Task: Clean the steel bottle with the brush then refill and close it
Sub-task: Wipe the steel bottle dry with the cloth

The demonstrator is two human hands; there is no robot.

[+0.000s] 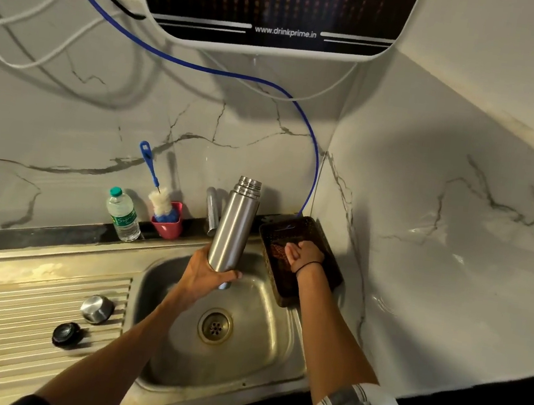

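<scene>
My left hand (208, 271) grips the base of the uncapped steel bottle (235, 223) and holds it upright over the sink (267, 364). My right hand (303, 254) reaches into the dark basket (328, 240) at the sink's right corner and touches a reddish thing there; its fingers are partly hidden. The blue-handled bottle brush (155, 185) stands in a pink cup (168, 225) at the back ledge. On the draining board lie the steel cap (97, 308) and a black inner lid (66, 334).
A water purifier (276, 8) hangs on the wall above, with a blue hose (208, 69) running down to the basket corner. A plastic water bottle (123, 215) stands left of the pink cup. A steel tap (212, 210) rises behind the bottle.
</scene>
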